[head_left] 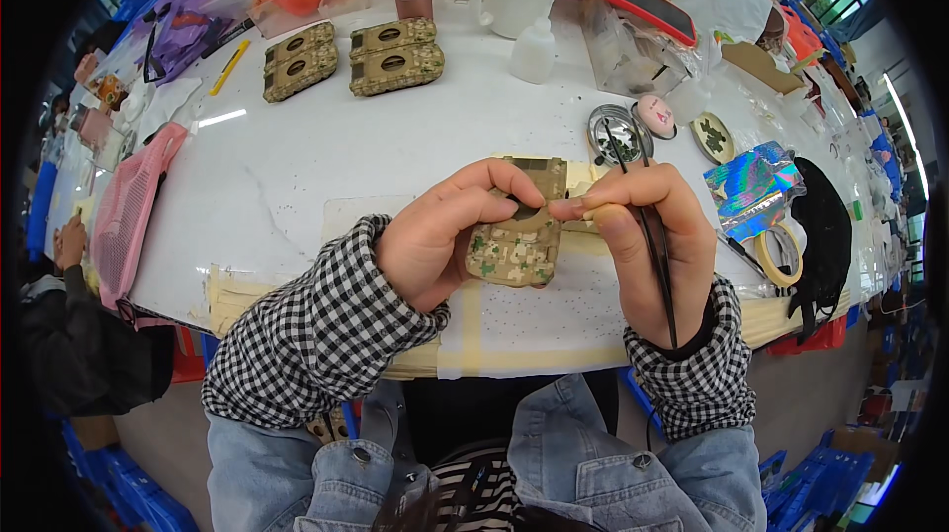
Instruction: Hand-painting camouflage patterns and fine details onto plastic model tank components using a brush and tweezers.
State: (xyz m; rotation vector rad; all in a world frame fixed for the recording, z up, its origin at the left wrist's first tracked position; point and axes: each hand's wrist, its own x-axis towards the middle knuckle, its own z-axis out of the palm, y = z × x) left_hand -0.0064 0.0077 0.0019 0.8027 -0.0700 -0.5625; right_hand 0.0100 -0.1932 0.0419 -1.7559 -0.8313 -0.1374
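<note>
At the far left a pink mesh bag [133,211] lies along the white table [326,151], with four camouflage cases [351,57] farther back. The left hand [435,235] grips a camouflage case [516,240] above the table's near edge. The right hand [647,245] pinches the case's top and also holds black tweezers [647,225]. Beyond them sit a round metal tin [618,132], a holographic sheet [751,186] and a tape roll [779,255].

The small pouch [514,245] wears tan-and-green pixel camouflage, as do four cases [351,57] behind. Sleeves [326,324] are black-and-white checked; the surface [366,146] is white. The mesh bag [129,216] is pink.
</note>
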